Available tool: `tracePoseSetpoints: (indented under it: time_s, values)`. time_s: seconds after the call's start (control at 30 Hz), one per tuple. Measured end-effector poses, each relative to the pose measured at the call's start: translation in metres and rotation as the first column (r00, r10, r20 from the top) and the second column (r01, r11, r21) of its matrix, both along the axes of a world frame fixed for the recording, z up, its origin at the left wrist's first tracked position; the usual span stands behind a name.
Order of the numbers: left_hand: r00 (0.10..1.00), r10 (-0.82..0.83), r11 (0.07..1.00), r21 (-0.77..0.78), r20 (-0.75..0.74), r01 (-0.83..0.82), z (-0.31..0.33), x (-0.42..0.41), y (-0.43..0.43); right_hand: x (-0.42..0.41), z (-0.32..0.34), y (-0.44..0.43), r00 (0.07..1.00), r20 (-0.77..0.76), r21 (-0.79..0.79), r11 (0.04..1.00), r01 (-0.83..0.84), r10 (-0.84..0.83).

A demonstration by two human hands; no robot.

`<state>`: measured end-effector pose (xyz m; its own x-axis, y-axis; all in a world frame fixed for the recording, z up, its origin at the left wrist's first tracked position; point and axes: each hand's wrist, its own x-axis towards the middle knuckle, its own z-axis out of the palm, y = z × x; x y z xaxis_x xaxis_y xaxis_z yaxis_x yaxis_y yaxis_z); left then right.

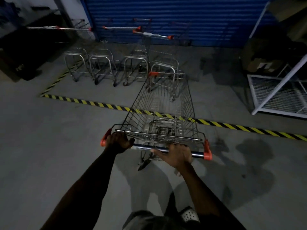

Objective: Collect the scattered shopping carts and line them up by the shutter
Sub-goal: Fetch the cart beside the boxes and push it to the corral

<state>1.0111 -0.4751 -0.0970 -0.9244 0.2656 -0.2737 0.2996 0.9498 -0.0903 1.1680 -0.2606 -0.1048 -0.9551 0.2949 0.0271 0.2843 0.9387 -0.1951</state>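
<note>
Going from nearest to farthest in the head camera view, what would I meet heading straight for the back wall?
The left hand and right hand gripping the pushed cart's handle → yellow-and-black floor tape → row of parked carts → blue shutter.

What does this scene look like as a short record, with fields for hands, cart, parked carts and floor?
left hand: grips handle near its left end
right hand: on handle right of middle, fingers over the bar
cart: empty, straddling striped tape, nose toward the row
parked carts: in a row by blue shutter, beyond tape
right side: white wire rack
</note>
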Motion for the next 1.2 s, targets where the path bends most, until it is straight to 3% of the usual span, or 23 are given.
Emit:
tracePoseSetpoints:
  time_s: [0.2, 0.5, 0.63, 0.9, 1.1, 1.2]
  values:
    - [0.999, -0.035, 0.999, -0.008, 0.003, 0.036, -0.004, -0.037, 0.097, -0.039, -0.021, 0.101, 0.999, -0.038, 0.087, 0.996, 0.011, -0.008]
    - [0.990, -0.139, 0.989, 0.043, -0.039, 0.141, -0.008, -0.146, 0.234, -0.117, -0.026, 0.211, 0.979, -0.150, 0.171, 0.971, 0.165, -0.140]
    - [0.962, -0.267, 0.964, 0.001, -0.062, 0.267, -0.010, -0.206, 0.298, -0.159, -0.030, 0.256, 0.962, -0.175, 0.188, 0.953, 0.239, -0.207]
    - [0.951, -0.308, 0.927, 0.215, -0.029, 0.306, -0.027, -0.310, 0.447, -0.242, -0.028, 0.368, 0.879, -0.224, 0.167, 0.871, 0.461, -0.422]
    - [0.876, -0.372, 0.809, 0.356, -0.307, 0.468, -0.039, -0.337, 0.539, -0.276, -0.043, 0.475, 0.879, -0.148, 0.174, 0.863, 0.475, -0.454]
    - [0.874, -0.379, 0.827, 0.314, -0.305, 0.467, -0.037, -0.347, 0.585, -0.290, -0.053, 0.527, 0.876, -0.203, 0.180, 0.863, 0.473, -0.438]
